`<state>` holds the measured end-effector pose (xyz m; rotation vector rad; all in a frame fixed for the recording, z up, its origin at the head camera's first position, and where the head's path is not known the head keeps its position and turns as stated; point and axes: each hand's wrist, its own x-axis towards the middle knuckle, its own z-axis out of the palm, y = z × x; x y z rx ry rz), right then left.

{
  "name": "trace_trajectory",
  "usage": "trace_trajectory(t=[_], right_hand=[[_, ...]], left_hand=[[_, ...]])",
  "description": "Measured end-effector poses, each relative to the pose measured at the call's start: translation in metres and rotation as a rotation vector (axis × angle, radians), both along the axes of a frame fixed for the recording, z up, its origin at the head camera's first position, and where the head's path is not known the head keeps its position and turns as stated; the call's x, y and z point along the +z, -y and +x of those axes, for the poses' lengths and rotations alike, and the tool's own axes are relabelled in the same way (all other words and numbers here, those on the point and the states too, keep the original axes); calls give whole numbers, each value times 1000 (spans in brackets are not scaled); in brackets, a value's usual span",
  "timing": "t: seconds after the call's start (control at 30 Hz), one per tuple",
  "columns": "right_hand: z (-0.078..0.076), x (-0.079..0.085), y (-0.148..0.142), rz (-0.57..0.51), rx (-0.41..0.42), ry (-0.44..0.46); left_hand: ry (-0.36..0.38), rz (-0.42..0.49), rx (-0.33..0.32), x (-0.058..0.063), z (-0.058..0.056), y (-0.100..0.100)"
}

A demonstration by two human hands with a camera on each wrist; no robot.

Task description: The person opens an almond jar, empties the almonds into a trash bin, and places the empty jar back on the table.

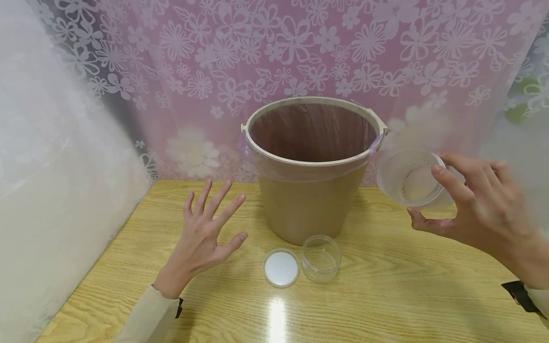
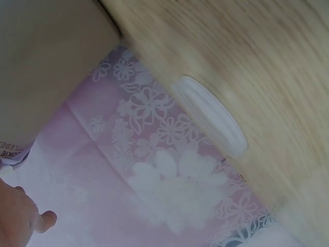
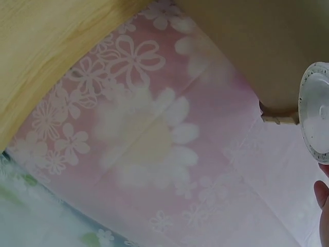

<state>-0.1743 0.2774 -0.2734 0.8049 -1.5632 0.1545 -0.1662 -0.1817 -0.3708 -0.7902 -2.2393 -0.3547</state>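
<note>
My right hand (image 1: 484, 205) grips a clear plastic cup (image 1: 418, 178) by its side, thumb below and fingers above. The cup is tilted over, its mouth turned leftward, to the right of a beige bucket (image 1: 309, 205). Dark specks show inside around its bottom; in the right wrist view its speckled base (image 3: 314, 113) appears at the right edge. My left hand (image 1: 203, 238) is held over the table with fingers spread, holding nothing, left of the bucket. A clear round jar (image 1: 321, 259) stands before the bucket, beside a round lid (image 1: 281, 268) with a silvery-white centre.
A thin plastic bag lines the bucket and folds over its rim (image 1: 310, 163). In the left wrist view, a white translucent lid (image 2: 211, 116) lies on the wooden table (image 1: 386, 295). Behind hangs a pink flowered curtain (image 1: 283, 52); white sheeting (image 1: 64, 157) hangs at the left.
</note>
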Motion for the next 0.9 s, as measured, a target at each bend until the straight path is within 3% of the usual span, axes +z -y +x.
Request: trace_trajectory(t=[0.53,0.9], right_hand=[[-1,-24,7,24,45,31],[0,-42,15,41,75,54]], left_hand=[[112,-29,43,-14,0,11],[131,-11,45,-19,0,16]])
